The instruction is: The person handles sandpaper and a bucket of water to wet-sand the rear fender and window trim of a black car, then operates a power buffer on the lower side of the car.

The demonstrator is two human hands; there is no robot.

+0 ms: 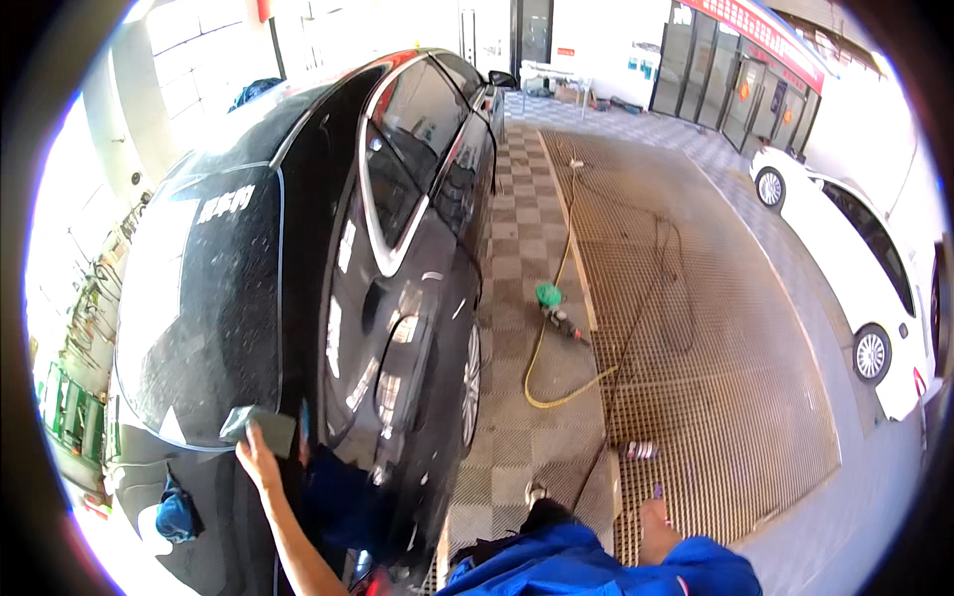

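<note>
My left hand [260, 462] is clamped on a flat, dark grey-green pad [275, 434], which I hold over the back of the black car [452, 298], at the lower corner of its rear window [234, 308]. A shiny, clear-looking piece [237, 421] shows at the pad's left edge. My right hand [656, 519] is low on my other side, below the blue sleeve [708, 568], near a small purple thing [658, 491]; I cannot tell whether its fingers are closed on it. Toward me from the window, a blue cloth [175, 515] lies on the car's tail. On the floor beside the car is a hand-held power tool [564, 323] with a green round head [549, 294], near a looping yellow hose [537, 382]. A bottle [641, 450] lies on the brown floor grating [755, 397], and well apart, on the far right, stands a white car [845, 238].
</note>
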